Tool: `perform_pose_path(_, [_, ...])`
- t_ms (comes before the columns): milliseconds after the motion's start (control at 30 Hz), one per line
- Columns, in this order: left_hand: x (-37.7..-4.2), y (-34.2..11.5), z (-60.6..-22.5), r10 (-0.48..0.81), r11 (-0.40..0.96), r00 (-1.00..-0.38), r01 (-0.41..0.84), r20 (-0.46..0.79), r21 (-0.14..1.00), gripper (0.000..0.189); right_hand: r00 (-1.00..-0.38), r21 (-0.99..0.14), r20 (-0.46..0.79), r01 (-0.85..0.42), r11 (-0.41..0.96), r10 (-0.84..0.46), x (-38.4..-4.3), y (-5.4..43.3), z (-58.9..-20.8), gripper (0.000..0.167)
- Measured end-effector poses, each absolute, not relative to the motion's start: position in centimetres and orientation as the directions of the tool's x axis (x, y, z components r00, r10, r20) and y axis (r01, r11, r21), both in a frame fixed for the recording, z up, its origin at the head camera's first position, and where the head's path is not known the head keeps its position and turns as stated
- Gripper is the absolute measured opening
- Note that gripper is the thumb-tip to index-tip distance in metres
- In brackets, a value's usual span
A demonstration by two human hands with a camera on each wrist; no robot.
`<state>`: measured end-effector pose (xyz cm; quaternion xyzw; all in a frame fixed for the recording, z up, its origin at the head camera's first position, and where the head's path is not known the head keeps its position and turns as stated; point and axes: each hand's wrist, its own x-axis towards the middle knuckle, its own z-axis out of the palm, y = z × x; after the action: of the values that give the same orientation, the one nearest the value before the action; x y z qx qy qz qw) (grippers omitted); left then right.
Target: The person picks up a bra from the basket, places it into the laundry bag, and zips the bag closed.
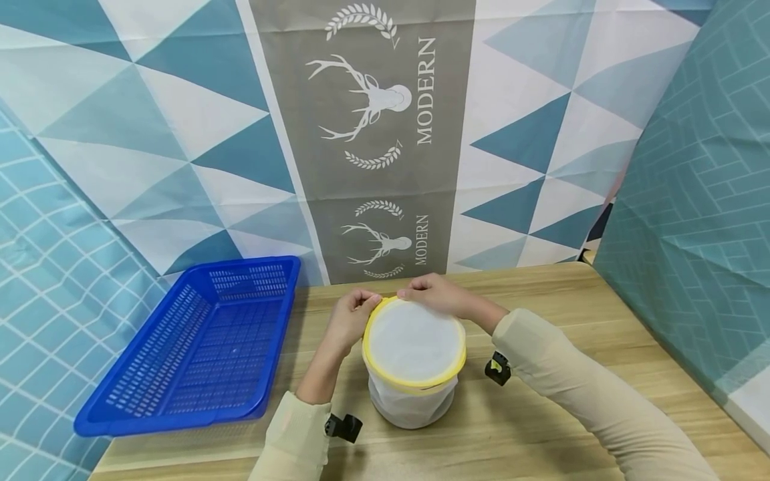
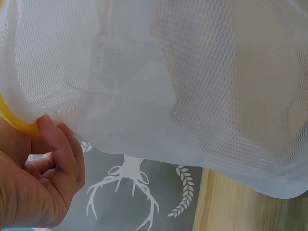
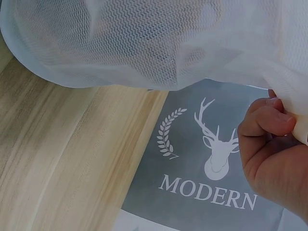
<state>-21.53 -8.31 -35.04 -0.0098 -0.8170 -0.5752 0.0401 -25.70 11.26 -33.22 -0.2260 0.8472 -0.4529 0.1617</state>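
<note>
A round white mesh laundry bag point(image 1: 415, 341) with a yellow rim point(image 1: 368, 364) stands on the table, its flat white top facing up. At the far left of that rim my left hand point(image 1: 350, 319) pinches the edge between thumb and fingers. My right hand point(image 1: 434, 294) pinches the rim's far side, a short way right of the left hand. In the left wrist view, the curled fingers point(image 2: 62, 154) grip the yellow edge beside the sheer mesh wall point(image 2: 125, 96). The right wrist view shows the thumb and fingers point(image 3: 269, 120) holding gathered fabric at the edge; something inside shows faintly through the mesh.
A blue plastic basket point(image 1: 265, 374) with slotted walls sits left of the bag on the wood-grain table point(image 1: 541, 427). Behind the table hangs a patterned cloth point(image 1: 373, 180) with deer prints. Tiled-pattern sheets point(image 1: 692, 220) close off both sides.
</note>
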Motion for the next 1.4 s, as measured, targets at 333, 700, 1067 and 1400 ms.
perform_pose_path(333, [-21.43, -8.46, -34.89, -0.042, 0.340, -0.997, 0.039, 0.057, 0.940, 0.019, -0.856, -0.840, -0.072, -0.225, 0.494, -0.512, -25.66, 11.21, -33.16, 0.028])
perform_pose_path(700, [-21.29, -8.65, -34.89, -0.038, 0.340, -0.998, 0.031, 0.047, 0.940, 0.019, -0.868, -0.836, -0.088, -0.202, 0.510, -0.489, -25.34, 11.20, -32.83, 0.030])
perform_pose_path(1067, [-21.43, -8.50, -35.04, -0.035, 0.353, -0.997, 0.056, 0.073, 0.934, 0.017, -0.853, -0.835, -0.095, -0.212, 0.508, -0.513, -25.75, 11.10, -32.73, 0.027])
perform_pose_path(1400, [-21.31, -8.40, -34.81, -0.026, 0.348, -0.996, 0.068, 0.082, 0.935, 0.018, -0.795, -0.825, -0.090, -0.278, 0.492, -0.600, -25.79, 10.32, -32.37, 0.029])
